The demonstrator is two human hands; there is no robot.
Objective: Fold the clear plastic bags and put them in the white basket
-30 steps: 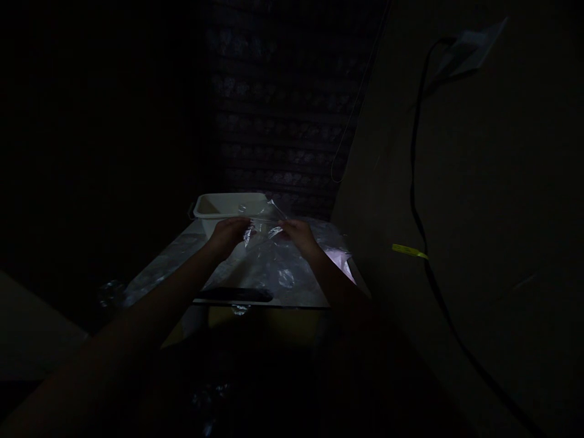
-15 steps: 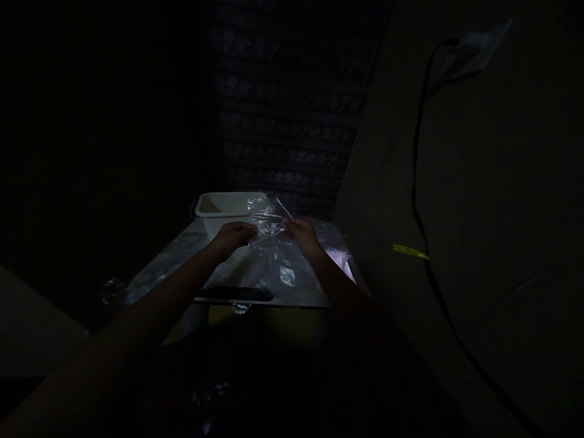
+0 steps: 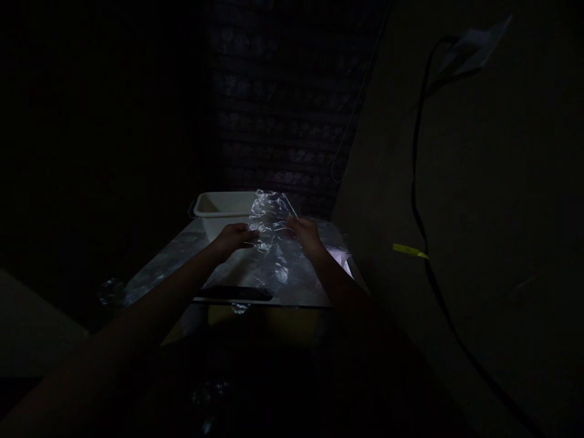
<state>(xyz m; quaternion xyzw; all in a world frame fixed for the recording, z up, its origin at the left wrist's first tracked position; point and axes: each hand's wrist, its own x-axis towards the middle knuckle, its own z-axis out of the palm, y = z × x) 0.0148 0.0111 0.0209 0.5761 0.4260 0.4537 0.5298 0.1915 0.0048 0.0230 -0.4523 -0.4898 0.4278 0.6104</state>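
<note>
A clear, crinkled plastic bag [image 3: 271, 213] is stretched between both hands above the table [image 3: 237, 267]. My left hand [image 3: 233, 238] is closed on its left edge, thumb and fingers pinching the film. On the opposite edge, my right hand [image 3: 305, 234] pinches it too. More clear plastic [image 3: 280, 271] lies or hangs below the hands; in this dim light I cannot tell whether it is part of the same piece. Behind my left hand stands a white plastic tub [image 3: 214, 222], its rim partly covered by the bag.
A long dark object [image 3: 235, 294] lies along the table's near edge. At the right edge is a pale, bright sheet [image 3: 341, 258]. A black cable [image 3: 414, 170] with a yellow tag [image 3: 410, 250] runs down the right wall. Ribbed shutters or blinds [image 3: 283, 121] rise behind.
The bag has risen slightly and shows more creases, its upper part more upright and opened out. My right hand has shifted a little to the right; both hands keep their hold.
</note>
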